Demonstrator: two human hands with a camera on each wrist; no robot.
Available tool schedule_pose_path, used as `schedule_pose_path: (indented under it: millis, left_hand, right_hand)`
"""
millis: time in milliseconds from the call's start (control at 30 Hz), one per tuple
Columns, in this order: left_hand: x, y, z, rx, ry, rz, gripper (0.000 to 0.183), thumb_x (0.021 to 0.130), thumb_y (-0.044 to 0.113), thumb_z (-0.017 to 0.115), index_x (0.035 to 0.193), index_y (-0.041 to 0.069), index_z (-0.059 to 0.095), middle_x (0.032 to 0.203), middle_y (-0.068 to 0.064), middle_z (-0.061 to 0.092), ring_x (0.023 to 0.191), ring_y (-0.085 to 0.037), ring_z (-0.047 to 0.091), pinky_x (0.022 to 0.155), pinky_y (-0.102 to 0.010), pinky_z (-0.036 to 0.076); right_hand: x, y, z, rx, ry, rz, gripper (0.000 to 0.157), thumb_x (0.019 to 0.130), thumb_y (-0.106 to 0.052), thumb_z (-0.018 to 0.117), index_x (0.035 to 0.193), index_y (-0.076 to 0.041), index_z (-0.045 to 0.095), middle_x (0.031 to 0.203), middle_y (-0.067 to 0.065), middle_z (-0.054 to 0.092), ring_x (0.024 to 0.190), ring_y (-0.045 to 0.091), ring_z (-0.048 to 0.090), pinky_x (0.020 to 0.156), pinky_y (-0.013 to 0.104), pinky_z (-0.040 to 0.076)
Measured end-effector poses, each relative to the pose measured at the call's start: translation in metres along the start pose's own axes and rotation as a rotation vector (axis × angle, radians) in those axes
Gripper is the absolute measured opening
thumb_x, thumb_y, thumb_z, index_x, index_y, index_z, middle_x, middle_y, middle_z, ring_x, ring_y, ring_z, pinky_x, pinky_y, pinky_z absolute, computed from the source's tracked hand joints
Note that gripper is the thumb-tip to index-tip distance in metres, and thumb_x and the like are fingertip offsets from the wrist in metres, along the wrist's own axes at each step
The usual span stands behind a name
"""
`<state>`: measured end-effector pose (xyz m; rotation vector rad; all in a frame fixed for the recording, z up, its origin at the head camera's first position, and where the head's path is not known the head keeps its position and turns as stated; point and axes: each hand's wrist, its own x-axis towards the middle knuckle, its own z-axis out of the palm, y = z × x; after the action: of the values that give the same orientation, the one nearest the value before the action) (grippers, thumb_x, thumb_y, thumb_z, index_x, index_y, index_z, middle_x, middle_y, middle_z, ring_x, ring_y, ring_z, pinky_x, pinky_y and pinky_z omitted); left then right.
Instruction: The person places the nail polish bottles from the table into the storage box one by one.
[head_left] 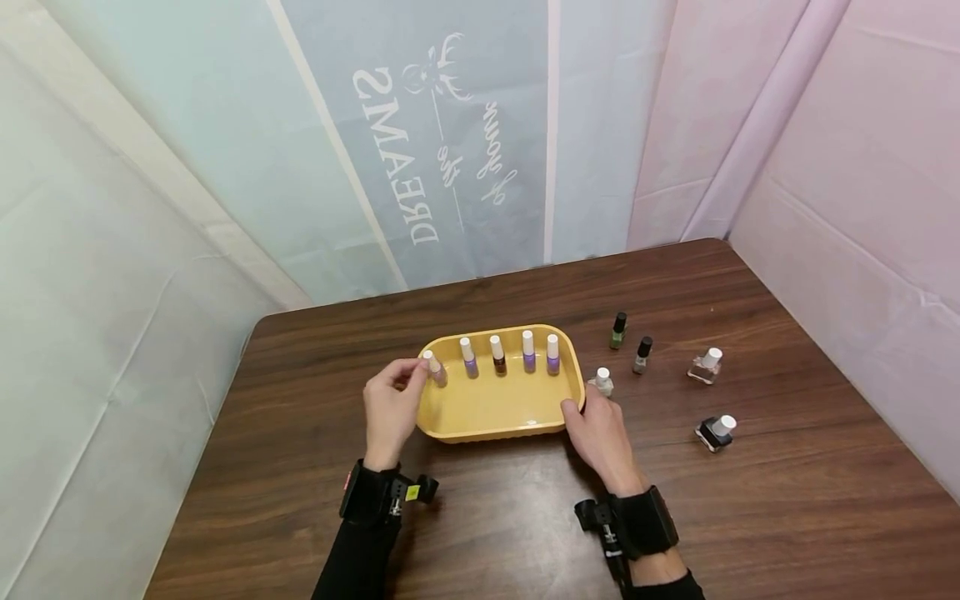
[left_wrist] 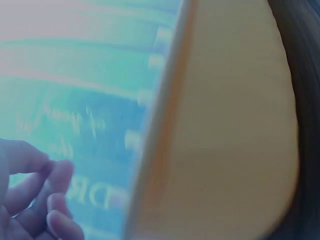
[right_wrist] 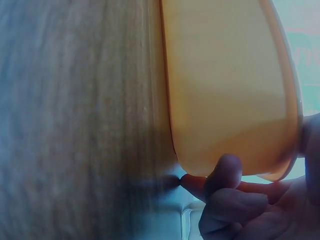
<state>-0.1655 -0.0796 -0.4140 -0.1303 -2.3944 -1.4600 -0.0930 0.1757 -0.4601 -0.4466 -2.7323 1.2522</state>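
Note:
A yellow tray (head_left: 495,408) has several small nail polish bottles with white caps standing along its back side, mostly purple, with one dark brown bottle (head_left: 498,356). At its left end my left hand (head_left: 392,408) has its fingertips right by the cap of a pale pinkish bottle (head_left: 434,369). In the left wrist view its fingers (left_wrist: 61,176) are loosely bent, thumb and index close together, with nothing seen between them. My right hand (head_left: 600,433) grips the tray's right end, thumb at the rim and fingers (right_wrist: 225,172) bent against its outer wall.
Right of the tray, a clear bottle (head_left: 602,382) stands close by my right hand. Beyond it are a green bottle (head_left: 617,332) and a greyish one (head_left: 642,356), both black-capped, plus a pale pink bottle (head_left: 705,367) and a black bottle (head_left: 716,433) with white caps. Fabric surrounds the wooden table (head_left: 300,433).

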Motion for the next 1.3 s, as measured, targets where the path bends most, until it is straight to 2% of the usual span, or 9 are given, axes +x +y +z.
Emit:
schedule_pose_path:
  millis: [200,433,533,733,833,933,1067,1167,1300]
  left_hand:
    - [-0.001,-0.023,-0.011,-0.047,0.069,-0.111,0.02,0.087,0.02,0.063,0.095,0.003,0.07,0.083,-0.008,0.065,0.066,-0.022,0.051,0.053,-0.017,0.037]
    - [-0.01,-0.047,-0.007,-0.137,-0.031,-0.19,0.034,0.088,0.026,0.062,0.114,0.005,0.063,0.108,-0.001,0.055,0.062,-0.014,0.052,0.049,-0.018,0.038]
    - [-0.014,-0.053,-0.003,-0.18,-0.073,-0.235,0.035,0.088,0.026,0.062,0.119,0.009,0.061,0.116,0.001,0.053,0.058,-0.01,0.048,0.048,-0.017,0.037]
    - [-0.018,-0.059,0.001,-0.276,-0.132,-0.3,0.038,0.089,0.025,0.06,0.126,0.015,0.057,0.125,-0.003,0.053,0.07,-0.02,0.057,0.054,-0.018,0.045]
    - [-0.019,-0.06,0.002,-0.288,-0.131,-0.319,0.039,0.089,0.021,0.06,0.127,0.011,0.056,0.124,-0.007,0.053,0.074,-0.022,0.06,0.056,-0.018,0.048]
    - [-0.021,-0.061,0.003,-0.289,-0.125,-0.33,0.039,0.09,0.02,0.059,0.127,0.008,0.056,0.123,-0.009,0.053,0.075,-0.021,0.06,0.057,-0.018,0.049]
    - [-0.021,-0.061,0.004,-0.307,-0.126,-0.317,0.04,0.09,0.021,0.06,0.127,0.008,0.056,0.124,-0.009,0.053,0.075,-0.02,0.06,0.057,-0.018,0.05]
    - [-0.022,-0.062,0.005,-0.313,-0.116,-0.303,0.039,0.089,0.021,0.06,0.126,0.008,0.057,0.123,-0.009,0.053,0.072,-0.02,0.059,0.055,-0.018,0.049]
    - [-0.02,-0.064,0.006,-0.308,-0.108,-0.295,0.038,0.09,0.021,0.06,0.125,0.009,0.057,0.122,-0.007,0.054,0.07,-0.02,0.058,0.054,-0.017,0.048]
  right_hand:
    - [-0.001,0.0,0.0,0.007,-0.017,0.011,0.024,0.092,-0.021,0.044,0.102,-0.002,0.053,0.071,0.009,0.047,0.063,0.021,0.045,0.056,0.031,0.034]
    - [-0.002,-0.001,-0.003,-0.005,-0.005,0.008,0.026,0.091,-0.023,0.044,0.103,-0.001,0.054,0.072,0.008,0.049,0.064,0.021,0.045,0.059,0.032,0.036]
    - [-0.002,-0.001,-0.005,-0.01,-0.008,0.015,0.033,0.094,-0.03,0.044,0.108,-0.001,0.055,0.076,0.009,0.054,0.067,0.021,0.048,0.061,0.032,0.038]
    - [-0.001,-0.002,-0.007,0.015,-0.004,0.051,0.066,0.092,-0.06,0.034,0.118,-0.002,0.055,0.088,0.013,0.061,0.078,0.023,0.055,0.066,0.036,0.045]
    - [-0.002,-0.002,-0.009,0.022,0.083,0.077,0.071,0.09,-0.063,0.035,0.117,-0.003,0.061,0.092,0.013,0.065,0.083,0.025,0.058,0.071,0.039,0.046]
    - [-0.002,-0.002,-0.013,0.026,0.227,0.098,0.058,0.089,-0.059,0.043,0.097,-0.007,0.069,0.079,0.008,0.065,0.072,0.023,0.056,0.065,0.036,0.044]
    - [0.0,0.002,-0.018,0.04,0.423,0.081,0.041,0.086,-0.049,0.057,0.076,-0.01,0.068,0.063,0.004,0.06,0.059,0.02,0.051,0.057,0.033,0.038]
    - [0.003,0.007,-0.02,0.072,0.512,0.056,0.031,0.084,-0.039,0.063,0.08,-0.008,0.067,0.068,0.006,0.063,0.061,0.019,0.052,0.059,0.033,0.038]
    - [0.009,0.013,-0.019,0.095,0.516,0.05,0.03,0.083,-0.03,0.066,0.096,-0.003,0.065,0.088,0.012,0.061,0.069,0.02,0.05,0.065,0.034,0.037]
